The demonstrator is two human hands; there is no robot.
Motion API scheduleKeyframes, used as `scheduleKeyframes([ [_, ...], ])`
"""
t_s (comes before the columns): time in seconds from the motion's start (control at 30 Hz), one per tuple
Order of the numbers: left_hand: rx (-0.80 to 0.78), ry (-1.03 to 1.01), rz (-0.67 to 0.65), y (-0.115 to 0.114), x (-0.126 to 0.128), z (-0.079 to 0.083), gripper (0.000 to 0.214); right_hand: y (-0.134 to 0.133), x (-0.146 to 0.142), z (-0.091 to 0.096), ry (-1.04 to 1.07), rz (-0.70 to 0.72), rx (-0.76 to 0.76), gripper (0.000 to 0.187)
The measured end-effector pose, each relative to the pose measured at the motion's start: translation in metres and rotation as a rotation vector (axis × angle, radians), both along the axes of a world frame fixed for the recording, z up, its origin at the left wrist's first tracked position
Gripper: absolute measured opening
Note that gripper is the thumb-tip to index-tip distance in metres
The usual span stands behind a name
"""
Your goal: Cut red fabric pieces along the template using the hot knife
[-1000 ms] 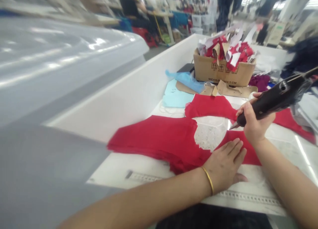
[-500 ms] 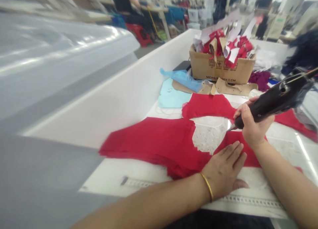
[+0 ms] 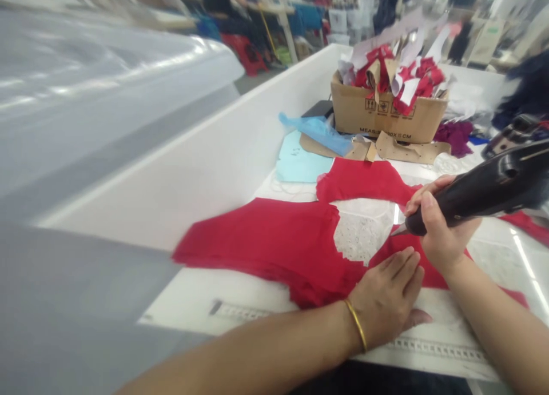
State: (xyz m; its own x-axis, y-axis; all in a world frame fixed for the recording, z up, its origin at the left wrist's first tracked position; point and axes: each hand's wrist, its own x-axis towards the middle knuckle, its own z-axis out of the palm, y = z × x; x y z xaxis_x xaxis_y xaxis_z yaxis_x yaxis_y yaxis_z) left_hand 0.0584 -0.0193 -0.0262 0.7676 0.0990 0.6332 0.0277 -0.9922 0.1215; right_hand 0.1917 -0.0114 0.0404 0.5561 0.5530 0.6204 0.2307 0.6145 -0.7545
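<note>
My right hand [image 3: 450,240] is closed around the front of a black handheld power tool [image 3: 480,189] with a thin pointed metal tip. The tip meets the upper edge of a red fabric piece [image 3: 433,272]. My left hand [image 3: 392,298], a gold bangle at its wrist, lies flat with fingers stretched out, pressing on that piece just below the tip. To its left spreads a larger layered stack of red fabric [image 3: 266,235] with a jagged right edge. Another red fabric piece [image 3: 364,180] lies beyond it.
A cardboard box [image 3: 386,118] full of red and white scraps stands at the back. Before it lie brown card strips [image 3: 412,150], a light blue sheet [image 3: 302,163] and blue film [image 3: 321,133]. A white side wall [image 3: 171,178] borders the left; a ruler strip [image 3: 437,347] runs along the front.
The tool's tip has moved slightly down onto the red fabric's edge, and the tool body now lies at a flatter angle. My left hand stays pressed on the fabric.
</note>
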Motion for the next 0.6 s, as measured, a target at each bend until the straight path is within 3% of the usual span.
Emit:
scheduleKeyframes([
  [0.2, -0.007, -0.015, 0.019, -0.005, 0.0, -0.005, 0.063, -0.009, -0.009, 0.008, -0.039, 0.078, 0.009, 0.026],
  [0.4, 0.01, -0.03, 0.028, -0.006, 0.0, -0.009, 0.059, -0.011, -0.016, 0.003, -0.069, 0.142, 0.019, 0.028],
  [0.6, -0.006, 0.047, 0.016, -0.005, -0.002, -0.012, 0.06, -0.009, -0.015, 0.003, -0.092, 0.118, 0.025, 0.024],
])
